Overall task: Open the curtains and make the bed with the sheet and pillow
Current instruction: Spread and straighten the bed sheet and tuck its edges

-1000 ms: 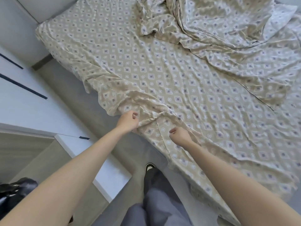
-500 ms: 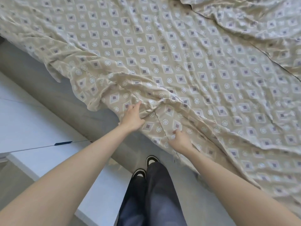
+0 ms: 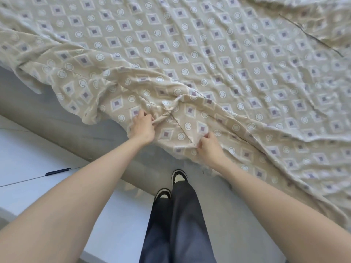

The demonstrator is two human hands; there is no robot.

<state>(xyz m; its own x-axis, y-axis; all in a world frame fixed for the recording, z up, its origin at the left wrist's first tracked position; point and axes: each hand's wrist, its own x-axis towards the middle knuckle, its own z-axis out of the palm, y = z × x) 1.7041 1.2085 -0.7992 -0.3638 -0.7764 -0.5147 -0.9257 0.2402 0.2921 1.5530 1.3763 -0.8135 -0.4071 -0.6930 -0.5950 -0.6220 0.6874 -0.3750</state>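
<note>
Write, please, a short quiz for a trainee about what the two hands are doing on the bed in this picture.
1. True or false: the left hand pinches a fold of the beige fabric sheet printed with diamonds and circles.
2. Choose one. The right hand holds: A, a white pillow; B, the same sheet; C, a curtain.
3. Fill in the gap: between the two hands the sheet is ___ (smooth or bunched).
Key: 1 true; 2 B; 3 bunched.
</note>
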